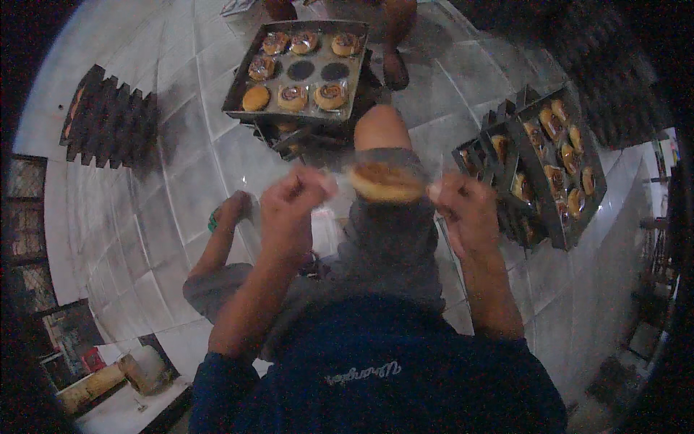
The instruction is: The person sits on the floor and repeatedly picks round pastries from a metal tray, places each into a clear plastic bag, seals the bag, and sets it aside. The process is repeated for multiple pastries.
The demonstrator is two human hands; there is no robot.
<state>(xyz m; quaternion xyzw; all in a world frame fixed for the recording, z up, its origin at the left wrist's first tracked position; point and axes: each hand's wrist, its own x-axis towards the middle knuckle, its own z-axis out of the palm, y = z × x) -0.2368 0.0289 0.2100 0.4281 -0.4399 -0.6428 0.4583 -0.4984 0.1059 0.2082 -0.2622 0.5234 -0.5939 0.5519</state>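
Your left hand [293,199] and right hand [466,210] both have thumb and fingers pinched together, each grip apparently clamped on one end of a wrapped bun [387,184] stretched between them; motion blur hides exactly where they meet the wrapping. The bun is up in the air, on your side of the front tray [318,58] and toward its right. In the front tray you have seven buns and two vacant round hollows in the middle row. Six of those buns show the gloss of clear film, while the plain bun [255,98] at the tray's near-left corner looks bare, so the wrapping seems well along here, with the one in your hands and probably that one left. Right of the front tray, a second tray [578,228] holds more buns, some shiny; left of it stands a dark stack of trays [112,119], its contents unclear.
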